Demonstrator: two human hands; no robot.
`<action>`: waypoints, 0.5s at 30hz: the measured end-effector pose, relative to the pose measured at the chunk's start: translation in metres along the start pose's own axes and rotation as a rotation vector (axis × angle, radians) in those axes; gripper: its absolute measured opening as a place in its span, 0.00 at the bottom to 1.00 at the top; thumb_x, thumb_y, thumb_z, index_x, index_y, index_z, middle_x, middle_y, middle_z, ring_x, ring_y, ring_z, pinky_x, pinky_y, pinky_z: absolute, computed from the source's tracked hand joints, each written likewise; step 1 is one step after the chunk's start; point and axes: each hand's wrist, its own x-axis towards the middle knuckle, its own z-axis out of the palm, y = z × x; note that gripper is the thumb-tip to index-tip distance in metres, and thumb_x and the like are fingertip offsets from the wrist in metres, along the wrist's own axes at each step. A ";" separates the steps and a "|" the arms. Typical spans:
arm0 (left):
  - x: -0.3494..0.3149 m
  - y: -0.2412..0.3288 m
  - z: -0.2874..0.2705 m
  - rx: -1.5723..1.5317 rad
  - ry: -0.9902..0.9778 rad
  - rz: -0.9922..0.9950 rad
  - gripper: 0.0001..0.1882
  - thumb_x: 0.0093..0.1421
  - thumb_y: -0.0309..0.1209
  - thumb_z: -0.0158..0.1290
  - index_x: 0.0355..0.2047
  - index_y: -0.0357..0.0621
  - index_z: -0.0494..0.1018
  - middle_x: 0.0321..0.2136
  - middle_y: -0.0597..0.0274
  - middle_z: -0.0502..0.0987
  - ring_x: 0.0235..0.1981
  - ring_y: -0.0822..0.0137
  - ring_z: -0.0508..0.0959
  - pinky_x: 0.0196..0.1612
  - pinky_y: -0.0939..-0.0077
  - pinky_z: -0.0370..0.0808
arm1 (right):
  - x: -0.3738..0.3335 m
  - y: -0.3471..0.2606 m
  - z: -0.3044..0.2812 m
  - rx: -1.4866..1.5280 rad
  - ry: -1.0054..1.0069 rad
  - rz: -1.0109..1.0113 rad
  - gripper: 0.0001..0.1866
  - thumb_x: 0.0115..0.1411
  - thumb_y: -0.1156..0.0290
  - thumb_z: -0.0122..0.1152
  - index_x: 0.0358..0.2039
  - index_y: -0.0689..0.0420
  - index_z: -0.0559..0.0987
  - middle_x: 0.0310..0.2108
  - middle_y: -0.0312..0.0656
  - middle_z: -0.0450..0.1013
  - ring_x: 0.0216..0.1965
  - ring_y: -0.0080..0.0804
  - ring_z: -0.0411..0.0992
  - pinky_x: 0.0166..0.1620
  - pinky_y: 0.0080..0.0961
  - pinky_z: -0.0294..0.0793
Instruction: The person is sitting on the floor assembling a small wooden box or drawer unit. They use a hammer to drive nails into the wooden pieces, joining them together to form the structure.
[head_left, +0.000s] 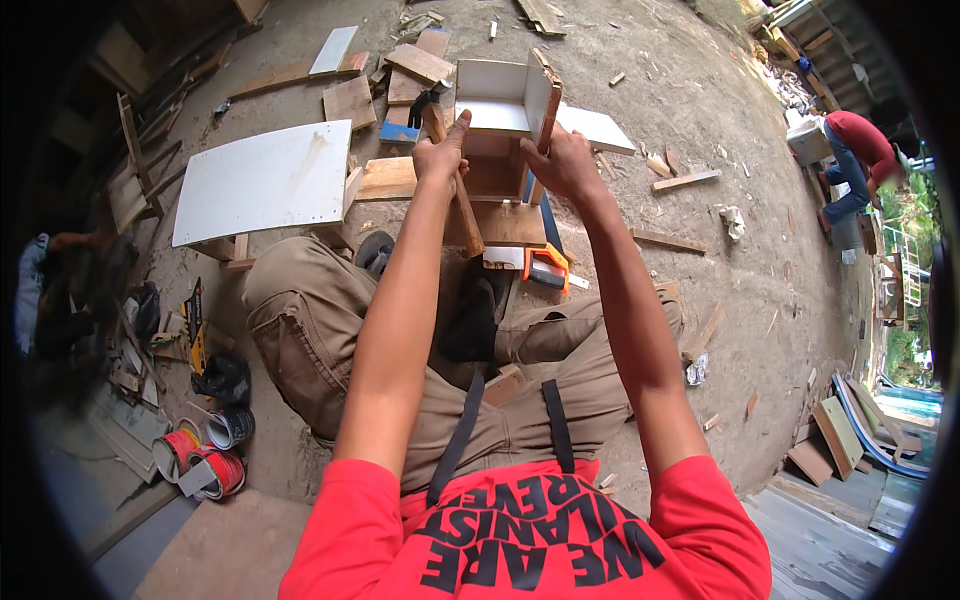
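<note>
My left hand (440, 158) is closed round the wooden handle of a claw hammer (466, 218). The hammer's dark head points away from me, beside a small box (492, 82) of white and bare wood panels. On the box's right side, my right hand (566, 163) grips the upright side board (546, 95), its thumb towards the inner face. The fingers behind that board are partly hidden. Between my legs and the box lies a handsaw (546, 268) with an orange and black handle. Most of its blade is hidden.
A white-topped board piece (265, 185) stands to the left. Wood scraps (420, 62) lie around the box. Paint cans (215, 470) and a yellow-black saw (195, 325) are at lower left. One person bends over at far right (872, 150); another sits dimly at far left.
</note>
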 end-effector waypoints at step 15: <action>0.017 -0.002 -0.005 0.035 -0.029 0.034 0.35 0.44 0.58 0.71 0.33 0.38 0.72 0.23 0.62 0.73 0.13 0.72 0.71 0.16 0.77 0.71 | 0.019 -0.007 -0.011 0.136 -0.099 0.286 0.35 0.59 0.47 0.57 0.54 0.65 0.68 0.37 0.66 0.77 0.44 0.63 0.76 0.51 0.46 0.74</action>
